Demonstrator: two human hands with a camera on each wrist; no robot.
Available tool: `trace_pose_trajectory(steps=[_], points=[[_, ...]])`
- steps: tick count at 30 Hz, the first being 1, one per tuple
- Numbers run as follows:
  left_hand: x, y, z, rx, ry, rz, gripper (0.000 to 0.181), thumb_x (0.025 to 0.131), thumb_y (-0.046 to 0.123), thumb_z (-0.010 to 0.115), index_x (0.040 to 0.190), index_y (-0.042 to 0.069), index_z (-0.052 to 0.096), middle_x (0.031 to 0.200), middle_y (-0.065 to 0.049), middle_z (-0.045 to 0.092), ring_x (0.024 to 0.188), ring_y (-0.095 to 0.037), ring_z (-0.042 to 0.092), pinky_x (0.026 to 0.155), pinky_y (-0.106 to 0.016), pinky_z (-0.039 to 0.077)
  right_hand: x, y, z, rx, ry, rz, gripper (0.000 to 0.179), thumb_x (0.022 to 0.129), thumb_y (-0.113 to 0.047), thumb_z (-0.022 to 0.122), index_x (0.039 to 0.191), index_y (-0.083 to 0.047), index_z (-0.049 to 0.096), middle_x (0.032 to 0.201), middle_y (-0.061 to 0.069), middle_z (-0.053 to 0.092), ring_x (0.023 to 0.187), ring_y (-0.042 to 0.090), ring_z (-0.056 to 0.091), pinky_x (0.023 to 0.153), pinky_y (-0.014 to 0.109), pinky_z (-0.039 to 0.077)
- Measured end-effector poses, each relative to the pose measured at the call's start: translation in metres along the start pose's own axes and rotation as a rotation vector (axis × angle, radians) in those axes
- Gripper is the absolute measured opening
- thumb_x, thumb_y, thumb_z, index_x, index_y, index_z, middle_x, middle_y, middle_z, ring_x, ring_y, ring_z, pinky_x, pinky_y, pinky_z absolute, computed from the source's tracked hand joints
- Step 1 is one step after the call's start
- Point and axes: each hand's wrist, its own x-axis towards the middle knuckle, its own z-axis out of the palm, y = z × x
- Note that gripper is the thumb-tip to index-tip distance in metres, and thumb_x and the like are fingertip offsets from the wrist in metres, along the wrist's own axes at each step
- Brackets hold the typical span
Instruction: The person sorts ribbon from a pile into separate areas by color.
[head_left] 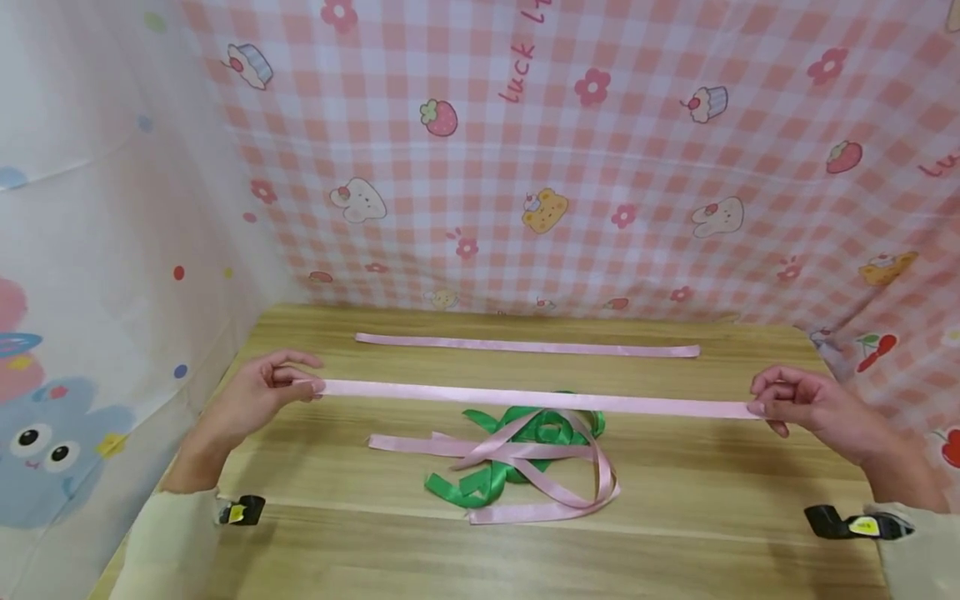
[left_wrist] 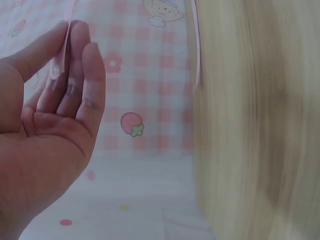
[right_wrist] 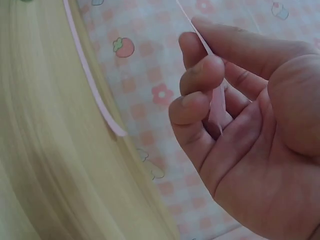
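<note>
A pink satin ribbon [head_left: 525, 399] is stretched nearly straight above the table between two hands. The left hand [head_left: 258, 396] pinches its left end between thumb and fingers; in the left wrist view a short tail of ribbon [left_wrist: 58, 62] hangs inside that hand. At the other end the right hand [head_left: 817, 408] pinches the ribbon, and its tail [right_wrist: 217, 107] lies within the curled fingers in the right wrist view. Beneath the taut strip, loose pink ribbon [head_left: 540, 512] lies tangled with green ribbon [head_left: 495, 483] on the table.
Another pink ribbon strip [head_left: 525, 347] lies flat along the back of the wooden table [head_left: 375, 550]. Behind it hangs a pink checked cloth [head_left: 487, 167]. A white printed cloth [head_left: 112, 208] hangs at the left side.
</note>
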Motion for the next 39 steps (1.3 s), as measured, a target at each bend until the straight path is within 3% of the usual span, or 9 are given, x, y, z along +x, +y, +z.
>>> trace_pose_trajectory(steps=[6, 12, 19, 24, 29, 32, 39], points=[[0.005, -0.004, 0.003, -0.005, 0.029, -0.073, 0.031, 0.098, 0.018, 0.063, 0.125, 0.002, 0.058, 0.096, -0.009, 0.075, 0.086, -0.013, 0.07, 0.082, -0.02, 0.052, -0.002, 0.013, -0.002, 0.053, 0.054, 0.029, 0.02, 0.099, 0.009, 0.049, 0.107, -0.006, 0.058, 0.08, 0.0, 0.064, 0.062, 0.019, 0.053, 0.054, 0.036, 0.044], [0.007, -0.01, 0.002, -0.041, 0.081, -0.191, 0.034, 0.096, 0.025, 0.068, 0.124, 0.008, 0.058, 0.091, 0.009, 0.074, 0.087, -0.014, 0.068, 0.081, -0.023, 0.051, 0.005, 0.026, 0.005, 0.109, 0.146, 0.021, 0.014, 0.099, 0.006, 0.051, 0.106, -0.005, 0.057, 0.083, 0.001, 0.066, 0.067, 0.014, 0.057, 0.057, 0.029, 0.05], [0.023, -0.038, 0.007, -0.162, 0.132, -0.196, 0.041, 0.096, 0.022, 0.068, 0.128, 0.001, 0.055, 0.096, 0.008, 0.075, 0.092, -0.019, 0.073, 0.085, -0.03, 0.056, 0.024, 0.044, 0.016, 0.215, 0.349, 0.058, 0.01, 0.097, 0.002, 0.059, 0.1, -0.007, 0.057, 0.083, -0.005, 0.071, 0.064, 0.01, 0.06, 0.056, 0.023, 0.051], [0.041, -0.052, 0.016, -0.262, 0.167, -0.243, 0.056, 0.093, 0.021, 0.071, 0.136, -0.006, 0.047, 0.094, 0.009, 0.074, 0.091, -0.011, 0.072, 0.089, -0.034, 0.055, 0.029, 0.056, 0.017, 0.302, 0.387, 0.087, 0.017, 0.098, 0.003, 0.056, 0.101, -0.014, 0.061, 0.085, -0.007, 0.072, 0.07, 0.009, 0.064, 0.06, 0.022, 0.054], [0.057, -0.063, 0.019, -0.278, 0.191, -0.298, 0.059, 0.095, 0.019, 0.068, 0.14, -0.008, 0.041, 0.091, 0.016, 0.071, 0.092, -0.007, 0.07, 0.09, -0.028, 0.054, 0.04, 0.064, 0.019, 0.148, 0.447, 0.186, 0.009, 0.097, -0.007, 0.062, 0.105, -0.01, 0.057, 0.084, -0.015, 0.072, 0.07, 0.006, 0.065, 0.061, 0.021, 0.054], [0.065, -0.07, 0.02, -0.295, 0.217, -0.338, 0.057, 0.096, 0.016, 0.067, 0.141, -0.007, 0.041, 0.087, 0.017, 0.07, 0.087, -0.006, 0.071, 0.084, -0.022, 0.055, 0.05, 0.067, 0.023, 0.046, 0.509, 0.241, 0.018, 0.095, -0.011, 0.067, 0.105, -0.005, 0.053, 0.081, -0.018, 0.07, 0.067, 0.004, 0.062, 0.058, 0.021, 0.052], [0.087, -0.085, 0.03, -0.466, 0.338, -0.377, 0.053, 0.092, 0.002, 0.068, 0.136, -0.011, 0.041, 0.072, 0.011, 0.069, 0.065, -0.002, 0.067, 0.067, -0.019, 0.056, 0.071, 0.076, 0.033, -0.007, 0.665, 0.292, 0.022, 0.095, -0.009, 0.065, 0.104, -0.002, 0.047, 0.068, -0.02, 0.061, 0.055, 0.003, 0.053, 0.052, 0.02, 0.047]])
